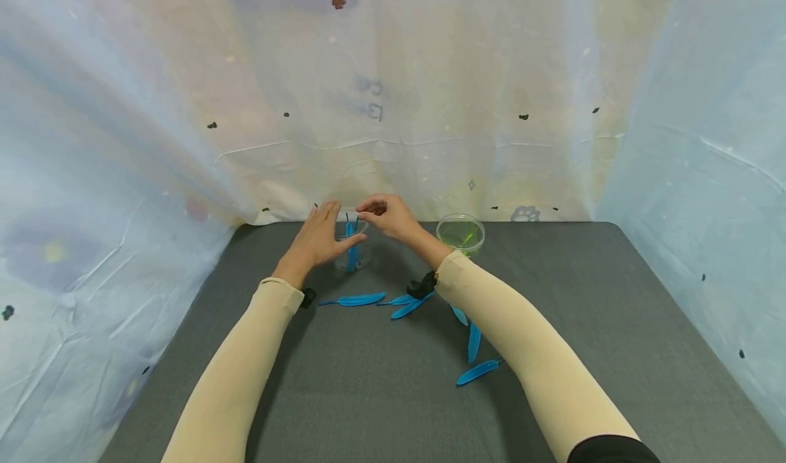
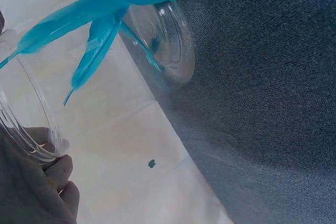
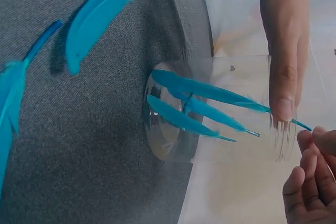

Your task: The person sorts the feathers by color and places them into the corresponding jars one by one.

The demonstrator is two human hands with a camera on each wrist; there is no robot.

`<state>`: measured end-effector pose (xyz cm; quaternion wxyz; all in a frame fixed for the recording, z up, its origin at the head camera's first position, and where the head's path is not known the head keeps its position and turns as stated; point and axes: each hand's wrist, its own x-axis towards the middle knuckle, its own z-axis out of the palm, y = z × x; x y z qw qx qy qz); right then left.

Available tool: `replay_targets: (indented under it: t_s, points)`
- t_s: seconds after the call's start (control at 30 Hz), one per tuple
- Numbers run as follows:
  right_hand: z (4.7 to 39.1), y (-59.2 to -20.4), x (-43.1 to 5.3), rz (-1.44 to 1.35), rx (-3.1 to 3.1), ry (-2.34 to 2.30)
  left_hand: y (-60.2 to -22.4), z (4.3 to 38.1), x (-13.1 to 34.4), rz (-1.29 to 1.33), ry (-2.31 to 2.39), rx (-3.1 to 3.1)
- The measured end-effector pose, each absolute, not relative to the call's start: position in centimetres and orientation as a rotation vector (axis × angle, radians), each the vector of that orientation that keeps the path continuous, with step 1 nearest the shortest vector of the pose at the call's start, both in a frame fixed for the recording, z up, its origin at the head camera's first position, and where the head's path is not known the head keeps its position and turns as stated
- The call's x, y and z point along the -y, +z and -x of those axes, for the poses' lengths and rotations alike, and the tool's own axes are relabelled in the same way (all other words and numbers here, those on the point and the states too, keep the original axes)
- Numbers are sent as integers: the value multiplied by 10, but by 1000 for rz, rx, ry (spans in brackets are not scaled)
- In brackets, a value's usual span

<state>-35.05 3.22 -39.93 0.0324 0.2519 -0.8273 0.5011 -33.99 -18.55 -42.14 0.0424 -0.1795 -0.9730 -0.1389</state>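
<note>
The thumb and forefinger of the right hand (image 1: 396,219) pinch the bare quill of a blue feather (image 3: 212,91) just beyond the rim of a clear jar (image 3: 247,148), with the remaining fingers of that hand loosely bent beside the pinch. The left hand (image 1: 316,241) holds the jar near its rim, thumb lying straight across the near side and the other fingers round the left and far side. The relation that counts is between pinch and jar: taking 12 o'clock as straight away from the person in the head view, the pinched feather runs from the right fingers toward about 7 o'clock, vane lowermost, down inside the jar, its long axis close to that of the upright jar but slightly slanted; whether its tip touches the bottom I cannot tell. The right hand is nearer the quill, its fingertips at 1 o'clock of the jar, while the left is at 9 o'clock, against the wall. Two more feathers (image 3: 181,119) lean within, quills up and short of the rim. The jar stands on the dark grey bench (image 1: 368,395). At 6 o'clock from it lies a single feather (image 1: 362,300), vane toward 3 o'clock, and other loose feathers (image 1: 474,342) lie between 4 and 5 o'clock, some partly hidden by the right sleeve (image 1: 522,333). At 3 o'clock, well apart, sits a round clear container (image 1: 439,236) with something green in it, and a pale patterned sheet (image 1: 430,61) hangs beyond at 12 o'clock
</note>
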Motion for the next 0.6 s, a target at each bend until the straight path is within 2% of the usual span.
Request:
replay_targets:
  t_s: [0.2,0.6]
  points:
    - [347,-395,-40,-745,2503,1544,-423,342,187,546,-421,2978]
    - [325,-391,-63,-877,2396,1501,-420,341,185,549,-426,2982]
